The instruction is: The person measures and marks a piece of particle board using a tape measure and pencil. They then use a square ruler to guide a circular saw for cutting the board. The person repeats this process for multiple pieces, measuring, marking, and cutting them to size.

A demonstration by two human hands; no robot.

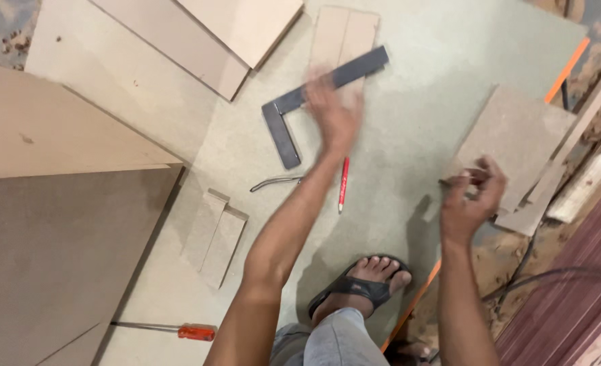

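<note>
My left hand (333, 108) is blurred over a dark metal try square (281, 129) that lies on a grey-green board (422, 88); whether it grips the square is unclear. Under the square's blade sits a pair of narrow fibreboard strips (344, 34). My right hand (473, 193) pinches the near edge of a brown fibreboard panel (517, 139) at the right. A red pencil (343, 183) lies on the board just below my left wrist.
Large fibreboard sheets (63, 224) lie stacked at the left and top. Two short strips (216, 237), a bent metal tool (273, 181) and a red-handled screwdriver (178, 331) lie on the board. My sandalled foot (361, 285) stands on it. Cables and planks crowd the right.
</note>
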